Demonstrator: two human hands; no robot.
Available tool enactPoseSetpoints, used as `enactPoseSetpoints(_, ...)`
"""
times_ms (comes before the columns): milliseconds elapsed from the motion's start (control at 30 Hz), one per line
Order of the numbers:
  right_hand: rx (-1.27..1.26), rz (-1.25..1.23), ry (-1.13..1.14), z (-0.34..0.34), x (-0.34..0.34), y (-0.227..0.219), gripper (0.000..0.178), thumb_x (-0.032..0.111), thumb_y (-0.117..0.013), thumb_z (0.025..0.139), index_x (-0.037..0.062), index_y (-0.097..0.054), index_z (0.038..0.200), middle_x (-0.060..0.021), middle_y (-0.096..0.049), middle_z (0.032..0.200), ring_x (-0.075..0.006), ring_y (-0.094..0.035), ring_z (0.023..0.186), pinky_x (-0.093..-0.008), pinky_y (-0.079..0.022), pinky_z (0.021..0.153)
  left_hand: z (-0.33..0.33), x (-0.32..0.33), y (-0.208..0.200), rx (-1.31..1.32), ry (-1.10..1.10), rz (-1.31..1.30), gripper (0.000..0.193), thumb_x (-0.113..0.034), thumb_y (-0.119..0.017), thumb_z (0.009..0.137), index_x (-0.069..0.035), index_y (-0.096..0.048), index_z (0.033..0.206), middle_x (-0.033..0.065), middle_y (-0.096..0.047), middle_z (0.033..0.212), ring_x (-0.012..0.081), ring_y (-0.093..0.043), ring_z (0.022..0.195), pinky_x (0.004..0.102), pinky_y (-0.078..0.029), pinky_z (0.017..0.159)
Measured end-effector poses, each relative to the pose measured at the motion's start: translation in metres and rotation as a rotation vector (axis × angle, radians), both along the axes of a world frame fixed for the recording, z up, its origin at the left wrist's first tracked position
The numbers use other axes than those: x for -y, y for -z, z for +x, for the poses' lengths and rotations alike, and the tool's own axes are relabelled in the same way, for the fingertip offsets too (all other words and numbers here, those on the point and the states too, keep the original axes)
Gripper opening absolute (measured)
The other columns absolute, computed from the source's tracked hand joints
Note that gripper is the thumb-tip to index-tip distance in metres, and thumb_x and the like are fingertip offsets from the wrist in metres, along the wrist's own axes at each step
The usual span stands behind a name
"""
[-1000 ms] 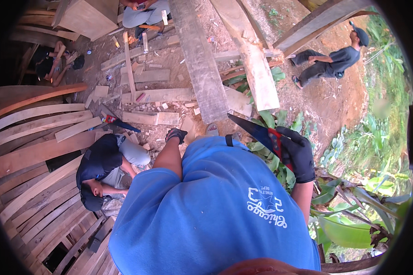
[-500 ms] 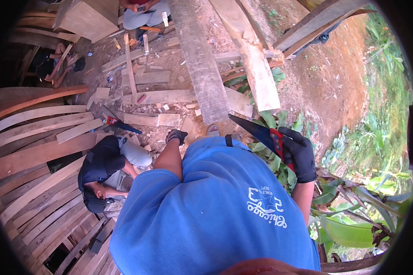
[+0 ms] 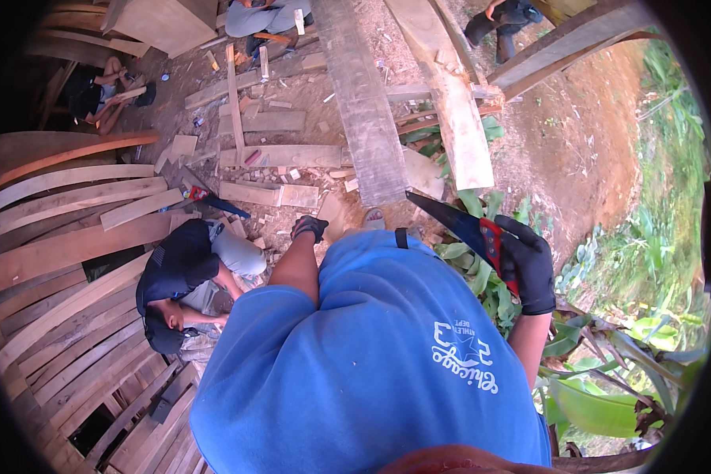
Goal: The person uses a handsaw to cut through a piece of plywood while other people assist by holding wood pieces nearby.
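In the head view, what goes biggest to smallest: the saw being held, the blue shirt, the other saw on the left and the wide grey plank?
1. Blue shirt; being nearest, it looks extra big
2. Grey plank
3. Held saw, in the right hand
4. Other saw, farther off, so real size is unsure

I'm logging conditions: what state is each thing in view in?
Right hand: gloved, closed around red-handled saw
Red-handled saw: held, blade bare
Left hand: gloved, grip unclear
Second saw: unheld, blade bare
Grey plank: unheld, near end square
Pale plank: unheld
Nearest co-worker: bent forward
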State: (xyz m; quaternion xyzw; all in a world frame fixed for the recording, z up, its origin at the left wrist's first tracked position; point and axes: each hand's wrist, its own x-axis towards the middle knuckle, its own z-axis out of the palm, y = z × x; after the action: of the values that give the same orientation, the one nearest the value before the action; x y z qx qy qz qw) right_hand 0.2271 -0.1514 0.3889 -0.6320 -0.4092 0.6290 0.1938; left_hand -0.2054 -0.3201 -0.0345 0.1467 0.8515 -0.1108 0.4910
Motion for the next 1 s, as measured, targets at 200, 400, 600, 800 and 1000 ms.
enactPoseSetpoints(200,-0.002,0.022,-0.006,0.001,-0.003,0.003,0.041,0.011,-0.066,0.102,-0.0033,-0.071,0.140,0.0004,-0.058,0.065,-0.0080,-0.047,0.049,-0.0269,-0.036,0.046,0.001,0.013,0.020,-0.083,0.022,0.073,0.045,-0.054,-0.077,0.092,-0.010,-0.086,0.098,0.0058,-0.083,0.080,0.0169,-0.080,0.072,0.0386,-0.062,0.079)
enactPoseSetpoints(400,0.001,0.017,-0.034,-0.005,-0.008,0.001,0.041,0.011,-0.063,0.105,-0.0041,-0.069,0.142,0.0000,-0.058,0.063,-0.0096,-0.047,0.047,-0.0270,-0.036,0.046,0.001,0.017,0.023,-0.054,-0.013,0.096,0.043,-0.050,-0.077,0.094,-0.009,-0.086,0.101,0.0066,-0.083,0.080,0.0187,-0.081,0.074,0.0398,-0.063,0.082)
enactPoseSetpoints(600,0.013,0.049,-0.073,-0.011,-0.014,-0.001,0.042,0.014,-0.065,0.104,-0.0042,-0.070,0.141,0.0003,-0.058,0.063,-0.0080,-0.048,0.048,-0.0259,-0.035,0.046,-0.010,0.029,0.034,-0.092,-0.028,0.136,0.043,-0.051,-0.078,0.094,-0.009,-0.086,0.099,0.0073,-0.083,0.080,0.0190,-0.080,0.072,0.0395,-0.062,0.080)
enactPoseSetpoints(800,0.006,0.061,-0.084,-0.014,-0.014,0.001,0.043,0.015,-0.066,0.104,-0.0051,-0.069,0.141,-0.0001,-0.059,0.064,-0.0087,-0.049,0.048,-0.0263,-0.035,0.046,-0.007,0.033,0.036,-0.063,-0.065,0.179,0.042,-0.049,-0.076,0.095,-0.008,-0.086,0.100,0.0074,-0.083,0.082,0.0179,-0.080,0.070,0.0386,-0.062,0.077)
enactPoseSetpoints(1000,0.055,0.062,-0.055,-0.014,-0.010,-0.001,0.042,0.013,-0.066,0.103,-0.0048,-0.070,0.141,-0.0010,-0.058,0.063,-0.0097,-0.049,0.048,-0.0275,-0.036,0.046,-0.001,0.033,0.042,0.025,-0.154,0.202,0.044,-0.047,-0.074,0.097,-0.006,-0.085,0.104,0.0083,-0.084,0.085,0.0189,-0.080,0.068,0.0381,-0.064,0.074)
